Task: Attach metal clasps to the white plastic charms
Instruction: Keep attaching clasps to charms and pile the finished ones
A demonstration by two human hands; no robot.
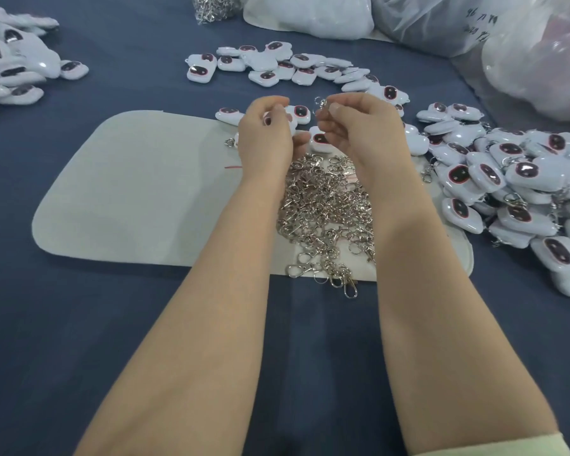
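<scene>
So the left hand curls round a white charm while the right hand pinches a metal clasp just beside it, probably held close so the ring slips on, with the spare clasps heaped right under both wrists for quick grabs.

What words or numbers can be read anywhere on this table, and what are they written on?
Translucent plastic bag, top right: two lines of dark handwriting, seemingly digits, seen tilted; too blurred to quote.
White plastic charms with dark oval faces: no lettering visible.
Silver metal clasps: no markings readable.
Pale felt mat: none.
</scene>
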